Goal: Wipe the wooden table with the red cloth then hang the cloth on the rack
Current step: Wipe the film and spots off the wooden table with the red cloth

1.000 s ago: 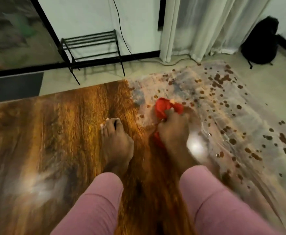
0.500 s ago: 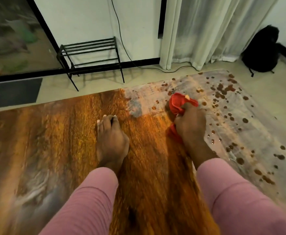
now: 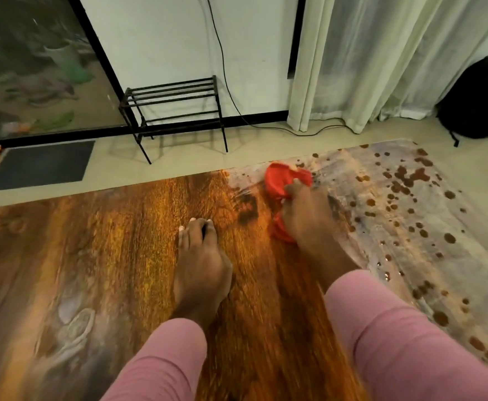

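Red cloth [image 3: 282,180] gripped by right hand [image 3: 309,217], left hand [image 3: 200,264] flat on wooden table [image 3: 106,244], black rack [image 3: 173,95] beyond.

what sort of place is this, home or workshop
Most likely a room in a home: pale floor-length curtains, a black metal slatted rack against the white wall, and a black backpack on the tiled floor.

Left hand [image 3: 200,264] flat, fingers straight — right hand [image 3: 309,219] blurred, apparently gripping red cloth [image 3: 281,180].
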The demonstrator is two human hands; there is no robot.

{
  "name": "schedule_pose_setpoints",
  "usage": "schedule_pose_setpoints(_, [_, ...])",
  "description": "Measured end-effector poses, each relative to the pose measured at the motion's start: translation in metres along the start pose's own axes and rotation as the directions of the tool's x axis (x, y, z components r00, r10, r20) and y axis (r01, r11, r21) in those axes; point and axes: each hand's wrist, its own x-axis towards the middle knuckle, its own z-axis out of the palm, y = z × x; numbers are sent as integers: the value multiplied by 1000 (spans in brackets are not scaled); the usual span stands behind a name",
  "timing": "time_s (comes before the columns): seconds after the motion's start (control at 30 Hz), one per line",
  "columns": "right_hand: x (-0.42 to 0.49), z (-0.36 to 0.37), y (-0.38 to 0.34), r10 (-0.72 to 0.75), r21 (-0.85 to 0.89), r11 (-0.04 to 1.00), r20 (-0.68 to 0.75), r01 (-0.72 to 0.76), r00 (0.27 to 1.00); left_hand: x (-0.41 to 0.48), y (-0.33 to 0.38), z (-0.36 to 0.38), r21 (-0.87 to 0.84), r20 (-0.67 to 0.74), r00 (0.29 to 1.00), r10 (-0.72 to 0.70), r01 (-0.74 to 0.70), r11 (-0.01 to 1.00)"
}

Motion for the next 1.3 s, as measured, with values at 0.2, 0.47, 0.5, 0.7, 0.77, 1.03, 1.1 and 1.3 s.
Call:
schedule_pose_setpoints(0.2, [29,6,-19,147,12,989,-67,-146,987,-1,1,5,21,-25,1000,-4,5,1000])
schedule_pose_setpoints(0.47, [20,51,-104,-408,88,913,232,399,883,2,0,3,83,44,999,-10,7,997])
schedule_pose_setpoints(0.5, [27,48,-97,-408,61,912,244,406,880,2,0,3,69,23,1000,-18,17,998])
schedule_pose_setpoints(0.7, [70,7,-15,67,-103,992,-62,-73,996,1,0,6,27,0,1000,-25,25,999])
schedule_pose_setpoints(0.77, [74,1,-9,122,-106,986,-85,-131,989,1,0,5,37,-5,1000,-11,11,999])
schedule_pose_setpoints(1.03, [44,52,-127,-236,-24,970,161,243,958,0,8,-6,-17,81,996,28,-27,1000])
schedule_pose_setpoints(1.1, [33,67,-153,-354,10,932,239,363,904,0,3,-11,-86,133,989,63,-52,995])
schedule_pose_setpoints(1.3, [54,37,-75,-292,-125,943,136,309,947,1,1,-6,33,46,999,26,-28,999])
